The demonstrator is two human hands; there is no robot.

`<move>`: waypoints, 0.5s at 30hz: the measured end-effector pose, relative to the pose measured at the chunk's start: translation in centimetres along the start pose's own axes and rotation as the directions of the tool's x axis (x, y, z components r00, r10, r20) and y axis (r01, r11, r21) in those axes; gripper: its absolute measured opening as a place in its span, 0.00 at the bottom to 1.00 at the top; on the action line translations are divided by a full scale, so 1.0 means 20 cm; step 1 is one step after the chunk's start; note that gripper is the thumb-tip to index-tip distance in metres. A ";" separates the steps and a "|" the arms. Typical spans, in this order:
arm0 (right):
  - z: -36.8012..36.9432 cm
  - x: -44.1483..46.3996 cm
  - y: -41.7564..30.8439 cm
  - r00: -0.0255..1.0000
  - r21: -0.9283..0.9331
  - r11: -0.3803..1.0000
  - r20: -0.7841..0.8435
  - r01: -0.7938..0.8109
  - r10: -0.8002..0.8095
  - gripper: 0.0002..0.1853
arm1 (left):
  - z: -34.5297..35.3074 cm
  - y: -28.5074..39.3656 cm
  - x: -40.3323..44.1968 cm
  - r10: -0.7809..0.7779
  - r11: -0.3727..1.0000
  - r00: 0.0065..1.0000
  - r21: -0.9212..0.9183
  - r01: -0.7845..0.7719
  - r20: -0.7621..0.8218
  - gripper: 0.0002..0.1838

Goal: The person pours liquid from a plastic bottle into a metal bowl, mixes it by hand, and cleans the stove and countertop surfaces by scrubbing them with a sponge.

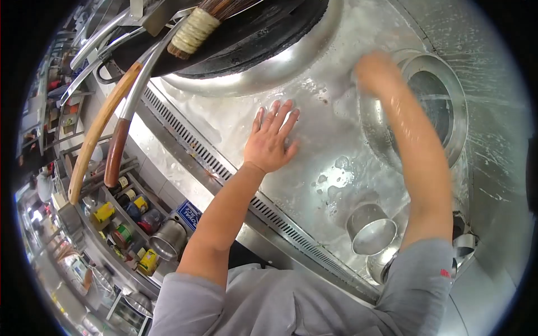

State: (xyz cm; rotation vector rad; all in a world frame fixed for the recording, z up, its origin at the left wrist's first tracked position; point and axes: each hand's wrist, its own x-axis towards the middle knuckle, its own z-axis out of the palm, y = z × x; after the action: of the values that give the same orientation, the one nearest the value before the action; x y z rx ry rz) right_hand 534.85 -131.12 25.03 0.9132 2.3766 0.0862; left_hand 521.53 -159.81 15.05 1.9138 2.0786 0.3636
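Note:
My left hand (269,140) lies flat with spread fingers on the wet, soapy steel stove top (314,140). Nothing is in it. Blurred by motion, my right hand (376,73) is over the upper left rim of a round steel ring (460,106) set around a dark opening. Its fingers look curled, but I cannot make out whether they hold anything. A large black wok (246,56) sits in a raised steel collar (224,85) beyond my left hand. Near my right elbow, a steel pot (367,221) lies tilted on the surface.
A bristle brush bound with rope (195,31) and wooden-handled tools (106,129) jut in at upper left. A slotted drain channel (280,215) runs along the stove's near edge. Below left, a shelf holds bottles and a metal pot (167,239). A splashed steel wall (493,123) stands right.

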 end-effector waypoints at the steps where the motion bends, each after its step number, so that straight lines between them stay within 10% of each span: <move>1: 0.06 -0.06 -0.07 0.989 -0.128 0.984 -0.065 0.122 -0.131 0.13 | 0.00 -0.01 0.00 0.006 1.000 1.000 -0.003 -0.006 -0.009 0.38; 5: 0.19 -0.11 -0.18 0.932 0.301 0.953 -0.352 0.022 0.090 0.12 | 0.02 -0.04 -0.01 0.028 1.000 0.998 -0.004 -0.028 -0.048 0.38; 9: 0.07 0.04 -0.35 0.695 0.926 0.368 -0.320 0.085 0.644 0.17 | 0.05 -0.07 -0.02 0.041 0.999 0.997 -0.019 -0.042 -0.064 0.38; 12: 0.17 0.16 -0.91 0.290 0.855 0.416 -0.502 0.310 0.815 0.23 | 0.08 -0.10 -0.01 0.039 0.998 0.990 -0.049 -0.046 -0.134 0.38; 15: 0.16 0.00 -1.31 0.450 0.815 0.401 -0.569 0.418 0.688 0.21 | 0.15 -0.12 -0.07 0.012 0.989 0.988 -0.141 -0.034 -0.153 0.36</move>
State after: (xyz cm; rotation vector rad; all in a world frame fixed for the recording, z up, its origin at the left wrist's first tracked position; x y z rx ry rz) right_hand 521.13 -151.63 15.64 2.0980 3.3055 -1.1541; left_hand 520.57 -161.51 11.51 1.8790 2.0618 0.6648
